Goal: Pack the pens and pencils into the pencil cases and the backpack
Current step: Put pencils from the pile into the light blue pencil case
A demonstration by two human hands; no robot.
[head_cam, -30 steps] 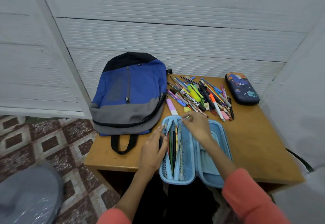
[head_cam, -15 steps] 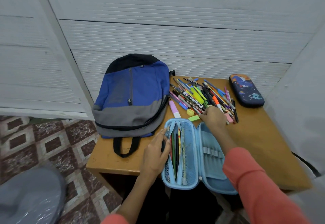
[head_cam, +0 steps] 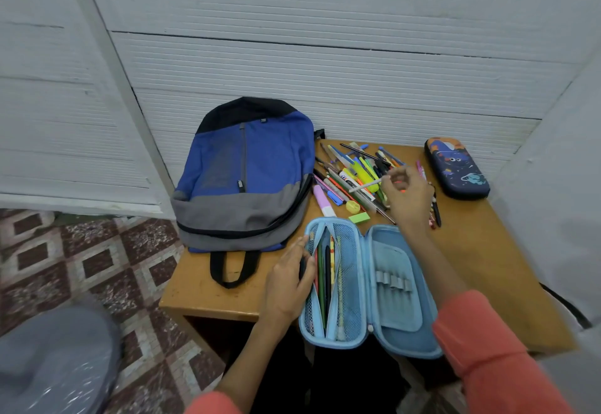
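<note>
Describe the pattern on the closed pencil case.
The closed pencil case is dark navy with a cartoon space print, seen in the head view.

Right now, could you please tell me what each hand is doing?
Left hand: open, resting on the blue pencil case.
Right hand: pinching a white pen.

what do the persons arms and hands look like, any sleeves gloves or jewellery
Both hands are bare: no gloves on the left hand or the right hand, and no ring, watch or bracelet shows on the sides facing the camera. The person wears a plain coral-orange top. The right sleeve and the left sleeve end well above the wrists, so the forearms are uncovered.
</note>
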